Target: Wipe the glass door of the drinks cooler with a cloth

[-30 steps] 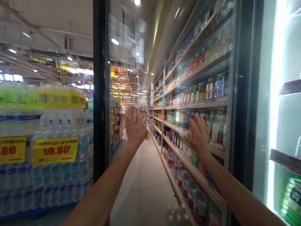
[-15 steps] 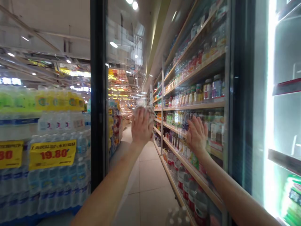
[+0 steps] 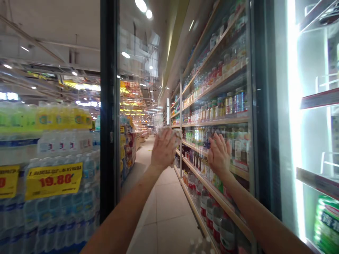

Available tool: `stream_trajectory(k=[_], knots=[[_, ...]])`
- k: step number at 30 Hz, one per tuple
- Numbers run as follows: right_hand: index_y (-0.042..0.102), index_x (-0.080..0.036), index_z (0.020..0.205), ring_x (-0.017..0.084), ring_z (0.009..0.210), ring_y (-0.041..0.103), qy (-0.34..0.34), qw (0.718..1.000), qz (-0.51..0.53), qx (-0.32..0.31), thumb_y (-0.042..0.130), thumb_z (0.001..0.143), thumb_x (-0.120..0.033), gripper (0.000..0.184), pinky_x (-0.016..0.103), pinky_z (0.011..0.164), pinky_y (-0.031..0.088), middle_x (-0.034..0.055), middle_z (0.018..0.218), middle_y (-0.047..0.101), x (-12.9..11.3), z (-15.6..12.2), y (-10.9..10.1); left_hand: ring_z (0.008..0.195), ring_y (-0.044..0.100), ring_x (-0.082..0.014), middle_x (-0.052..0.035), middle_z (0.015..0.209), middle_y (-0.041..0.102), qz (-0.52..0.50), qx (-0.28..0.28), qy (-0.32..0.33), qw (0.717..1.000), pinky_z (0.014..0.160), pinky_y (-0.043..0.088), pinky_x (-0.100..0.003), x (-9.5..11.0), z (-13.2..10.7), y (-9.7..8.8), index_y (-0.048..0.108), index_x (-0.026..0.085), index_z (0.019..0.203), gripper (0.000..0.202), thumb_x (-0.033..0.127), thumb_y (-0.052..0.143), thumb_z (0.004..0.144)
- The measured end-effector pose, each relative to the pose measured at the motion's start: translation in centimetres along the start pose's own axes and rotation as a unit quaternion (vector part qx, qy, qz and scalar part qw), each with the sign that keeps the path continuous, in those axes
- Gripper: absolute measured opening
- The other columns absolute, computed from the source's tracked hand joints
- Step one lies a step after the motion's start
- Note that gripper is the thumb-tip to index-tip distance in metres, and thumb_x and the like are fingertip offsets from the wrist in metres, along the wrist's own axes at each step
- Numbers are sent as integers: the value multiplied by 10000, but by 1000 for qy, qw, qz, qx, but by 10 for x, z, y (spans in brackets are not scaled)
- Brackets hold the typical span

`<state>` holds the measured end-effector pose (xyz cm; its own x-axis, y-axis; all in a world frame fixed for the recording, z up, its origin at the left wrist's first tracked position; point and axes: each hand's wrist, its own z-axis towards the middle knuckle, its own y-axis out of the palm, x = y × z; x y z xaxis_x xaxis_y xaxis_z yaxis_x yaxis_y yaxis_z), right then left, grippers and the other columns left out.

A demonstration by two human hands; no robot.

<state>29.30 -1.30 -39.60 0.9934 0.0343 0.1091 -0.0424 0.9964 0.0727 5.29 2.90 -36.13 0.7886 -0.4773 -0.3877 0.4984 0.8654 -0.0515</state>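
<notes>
My left hand [image 3: 163,151] lies over a pale crumpled cloth [image 3: 178,136] and presses it to the glass door [image 3: 140,60]. Part of the cloth sticks out past the fingertips and along the right side of the hand; the rest is hidden beneath it. To the right, my right hand [image 3: 219,155] rests on or very close to the same pane, its fingers stretched out, holding nothing. Black frame bars [image 3: 109,116] border the glass on both sides.
Shelves of drinks [image 3: 214,120] and a tiled aisle [image 3: 156,197] show in or through the glass. Stacked bottled-water packs [image 3: 53,215] with a yellow price sign [image 3: 54,180] stand left. A lit cooler [image 3: 317,139] with a green package [image 3: 327,225] is at right.
My left hand and the cloth have shifted right and slightly down across the glass. My right hand stays at about the same spot on the pane. The view has turned slightly.
</notes>
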Motion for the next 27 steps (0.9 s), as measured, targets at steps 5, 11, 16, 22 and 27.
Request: stream_trajectory(k=[5,11,16,22,27], knots=[[469,-203,1252,210,1311,328,13,1000,6,4,409,828,-203,428,440,1074,210,102,1348,461,-3,1,0,1352,173,-300,-199,1419,296,41,95,-238,966,1055,222,-552,-74,-8,-23,353,97,1321,503,332,380,877],[471,-207,1249,214,1302,344,9,1000,-7,6,415,825,-204,428,439,1073,214,100,1341,470,-3,1,1,1366,140,-258,-167,1380,380,18,27,-36,999,1064,260,-475,5,-32,-5,377,108,1300,464,246,410,858],[466,-213,1255,212,1309,329,-6,1000,-3,12,428,824,-214,433,431,1071,217,98,1342,467,2,-1,1,1343,236,-203,-72,1362,437,-18,-43,101,994,1103,197,-410,45,-36,5,440,186,1265,415,275,424,860],[456,-219,1263,212,1311,327,6,1000,1,-1,421,823,-219,442,437,1072,212,94,1352,456,0,0,0,1349,209,-264,-166,1388,373,54,37,-110,992,1068,242,-473,-41,-44,-23,362,134,1327,492,283,421,862],[487,-206,1230,216,1303,341,7,1000,-6,0,422,827,-229,408,431,1072,217,96,1340,471,-1,0,0,1358,163,-288,-188,1414,315,56,66,-142,986,1054,254,-514,-37,-63,-26,326,117,1341,525,245,446,846]])
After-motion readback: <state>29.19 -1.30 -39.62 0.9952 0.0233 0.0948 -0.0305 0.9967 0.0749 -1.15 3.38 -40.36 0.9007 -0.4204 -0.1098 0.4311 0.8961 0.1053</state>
